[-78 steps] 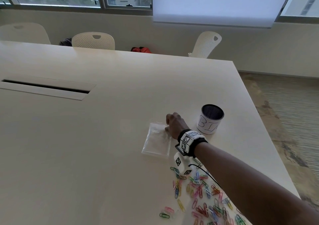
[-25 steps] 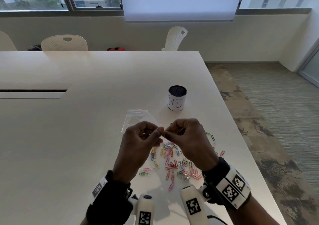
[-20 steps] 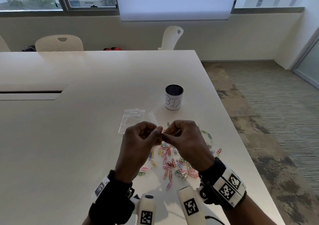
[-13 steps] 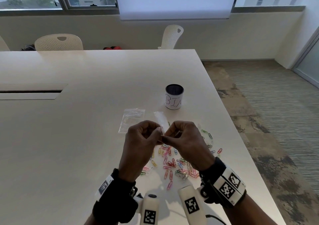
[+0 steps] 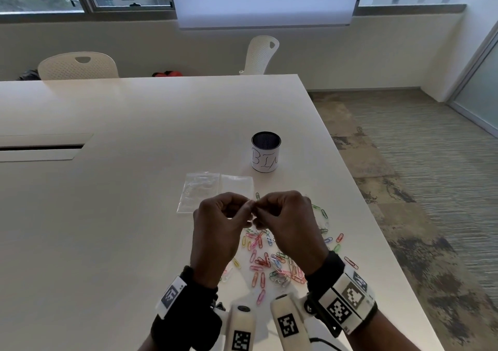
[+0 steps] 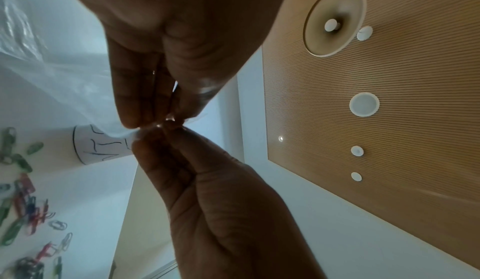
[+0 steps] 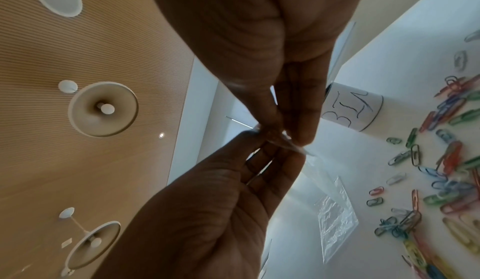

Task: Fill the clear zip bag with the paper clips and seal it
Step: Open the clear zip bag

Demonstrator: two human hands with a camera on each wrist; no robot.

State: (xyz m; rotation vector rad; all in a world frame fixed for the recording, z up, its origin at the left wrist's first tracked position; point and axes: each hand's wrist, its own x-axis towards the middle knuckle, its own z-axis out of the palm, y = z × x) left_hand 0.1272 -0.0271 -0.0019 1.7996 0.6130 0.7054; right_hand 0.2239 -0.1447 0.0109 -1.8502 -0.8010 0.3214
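Observation:
Both hands meet above the table and pinch the near edge of a clear zip bag [image 5: 237, 186]. In the head view my left hand [image 5: 248, 207] and right hand [image 5: 259, 209] are fingertip to fingertip, and the bag stretches away from them toward the cup. The left wrist view has the left hand [image 6: 155, 119] pinching the bag [image 6: 64, 82] against the right hand [image 6: 168, 139]. From the right wrist, the right hand [image 7: 284, 133] and left hand [image 7: 259, 152] hold the bag's edge [image 7: 296, 147]. Coloured paper clips [image 5: 269, 259] lie scattered on the table below the hands.
A second, crinkled clear bag [image 5: 198, 191] lies flat on the white table [image 5: 107, 216], left of the held one. A white cup [image 5: 266, 152] with handwriting stands behind. The table's right edge runs close to the clips. Chairs stand at the far side.
My right hand fetched a bag from the table, and both hands now hold it over the clips. In the last half second the bag turned from edge-on to broad side up.

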